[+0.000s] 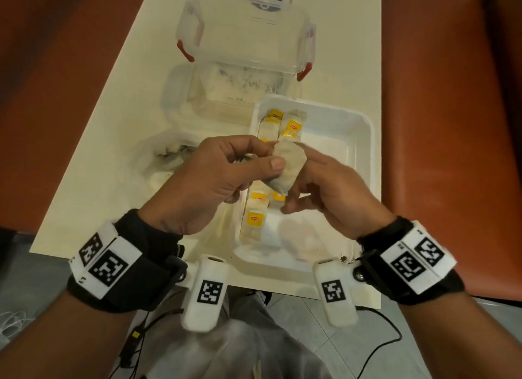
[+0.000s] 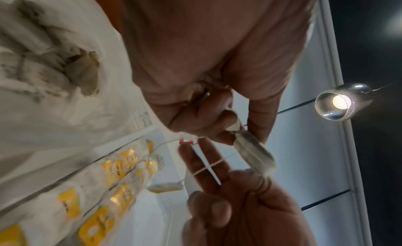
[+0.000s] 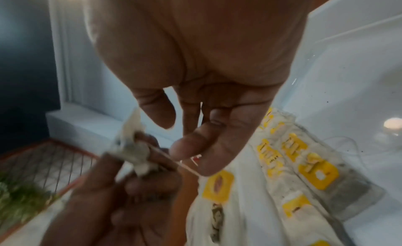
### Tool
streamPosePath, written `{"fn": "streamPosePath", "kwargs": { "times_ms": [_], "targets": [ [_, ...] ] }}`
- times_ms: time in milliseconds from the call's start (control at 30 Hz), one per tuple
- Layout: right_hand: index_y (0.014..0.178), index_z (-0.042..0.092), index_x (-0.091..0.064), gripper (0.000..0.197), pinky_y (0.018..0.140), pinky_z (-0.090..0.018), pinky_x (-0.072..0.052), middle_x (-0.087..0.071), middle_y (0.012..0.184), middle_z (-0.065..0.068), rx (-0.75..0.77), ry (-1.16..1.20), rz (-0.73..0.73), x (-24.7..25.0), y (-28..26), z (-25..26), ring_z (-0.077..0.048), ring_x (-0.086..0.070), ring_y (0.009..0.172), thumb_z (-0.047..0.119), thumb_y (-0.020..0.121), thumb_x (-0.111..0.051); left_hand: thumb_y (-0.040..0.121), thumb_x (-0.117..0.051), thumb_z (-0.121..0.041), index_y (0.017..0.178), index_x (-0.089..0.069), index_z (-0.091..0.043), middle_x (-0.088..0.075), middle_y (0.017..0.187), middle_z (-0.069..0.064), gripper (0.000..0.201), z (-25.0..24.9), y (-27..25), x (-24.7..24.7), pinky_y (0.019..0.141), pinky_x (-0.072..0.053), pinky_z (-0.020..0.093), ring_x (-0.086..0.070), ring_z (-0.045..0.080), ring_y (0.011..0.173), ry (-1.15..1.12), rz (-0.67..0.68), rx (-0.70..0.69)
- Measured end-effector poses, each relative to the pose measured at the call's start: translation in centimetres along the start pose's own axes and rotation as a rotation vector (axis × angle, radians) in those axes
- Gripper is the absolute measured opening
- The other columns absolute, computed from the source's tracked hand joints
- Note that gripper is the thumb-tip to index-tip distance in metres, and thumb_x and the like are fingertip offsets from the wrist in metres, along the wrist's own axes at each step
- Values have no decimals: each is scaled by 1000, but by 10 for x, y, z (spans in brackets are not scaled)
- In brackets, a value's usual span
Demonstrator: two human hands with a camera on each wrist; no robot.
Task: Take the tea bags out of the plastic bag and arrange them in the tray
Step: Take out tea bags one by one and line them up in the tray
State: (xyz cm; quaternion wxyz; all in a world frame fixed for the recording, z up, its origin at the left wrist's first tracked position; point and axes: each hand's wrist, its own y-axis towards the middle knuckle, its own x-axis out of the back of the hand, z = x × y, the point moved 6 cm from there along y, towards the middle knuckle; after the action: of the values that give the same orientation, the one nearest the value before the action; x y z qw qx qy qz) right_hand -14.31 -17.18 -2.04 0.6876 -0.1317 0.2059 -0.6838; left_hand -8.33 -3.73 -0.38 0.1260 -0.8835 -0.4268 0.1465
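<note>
The left hand (image 1: 209, 178) pinches a tea bag (image 1: 288, 168) above the tray (image 1: 364, 141), where other bags lie in rows. The right hand (image 1: 324, 192), fingers loosely curled, pinches its string (image 3: 174, 159). The plastic bag (image 1: 166, 158) lies left of the tray.

Warm, fairly dim indoor light. A lit bulb (image 2: 339, 102) glares in the left wrist view and reflects as a bright spot in the right wrist view. Both wrist views are motion-blurred and strongly warped; the head view bends at its edges.
</note>
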Motion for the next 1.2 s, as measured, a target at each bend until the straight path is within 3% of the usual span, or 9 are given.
{"fn": "streamPosePath", "kwargs": {
  "times_ms": [67, 133, 233, 367, 467, 600, 833, 1067, 1200],
  "targets": [
    [108, 30, -69, 39, 74, -36, -58, -71, 90, 3, -21, -125, 99, -14, 3, -4, -17, -62, 71, 4, 82, -56, 64, -76, -32, 67, -73, -25, -52, 61, -4, 8, -7, 0, 1, 42, -21, 18, -34, 6, 48, 2, 17, 0],
    [108, 26, -70, 30, 71, -28, -53, -72, 92, 3, -10, -289, 166, -23, 2, -6, -11, -63, 72, 5, 89, -61, 66, -75, -32, 66, -73, -26, -56, 63, -4, 6, -12, 1, 6, 41, -22, 18, -35, 6, 48, -14, -3, -4],
    [107, 20, -74, 16, 65, -24, -49, -72, 86, 6, 21, -380, 89, -12, 0, -6, -8, -60, 70, 17, 98, -62, 66, -76, -31, 66, -73, -27, -54, 64, -4, 5, -12, 3, 24, 39, -21, 18, -35, 7, 49, -53, -138, -10],
    [102, 12, -73, 12, 64, -24, -54, -72, 78, -2, 58, -181, -22, 11, -7, -2, -11, -65, 68, 13, 92, -67, 69, -77, -29, 72, -73, -24, -51, 64, -1, 8, 0, 3, 40, 39, -24, 17, -33, 10, 51, -5, -256, -19],
    [92, 11, -70, 12, 62, -24, -55, -71, 72, -3, 85, -28, -29, 17, -13, 7, -12, -66, 63, 15, 80, -72, 80, -77, -19, 79, -72, -22, -55, 60, -9, 6, 9, 2, 43, 40, -29, 14, -35, 6, 46, 121, -304, -49],
    [92, 10, -73, 17, 64, -23, -56, -72, 79, -3, 120, 15, -58, 14, -13, 14, -13, -69, 68, 19, 78, -73, 84, -76, -17, 85, -74, -15, -59, 57, -17, 3, 16, 2, 28, 46, -32, 6, -45, -3, 44, 229, -244, -94],
    [112, 15, -69, 27, 61, -24, -52, -71, 72, 4, 112, -167, -168, 15, -4, 4, -10, -64, 66, 9, 87, -74, 84, -74, -14, 93, -76, -3, -58, 58, -16, 14, 26, -4, 3, 45, -31, 4, -48, -3, 46, 211, -101, -90],
    [92, 21, -76, 9, 59, -22, -47, -72, 82, 9, 113, -438, -194, 22, -7, 8, -4, -57, 61, 25, 84, -78, 86, -71, -7, 92, -71, -6, -55, 51, -19, 6, 39, -7, 2, 46, -33, 4, -49, -3, 43, 132, -35, 15],
    [87, 23, -76, 5, 58, -16, -41, -68, 72, 19, 97, -583, -142, 21, -6, 11, -4, -52, 57, 26, 83, -79, 82, -79, -21, 82, -76, -20, -66, 69, -16, 3, 43, -7, 5, 66, -46, 14, -60, 1, 67, 263, -69, -34]
  ]
}}
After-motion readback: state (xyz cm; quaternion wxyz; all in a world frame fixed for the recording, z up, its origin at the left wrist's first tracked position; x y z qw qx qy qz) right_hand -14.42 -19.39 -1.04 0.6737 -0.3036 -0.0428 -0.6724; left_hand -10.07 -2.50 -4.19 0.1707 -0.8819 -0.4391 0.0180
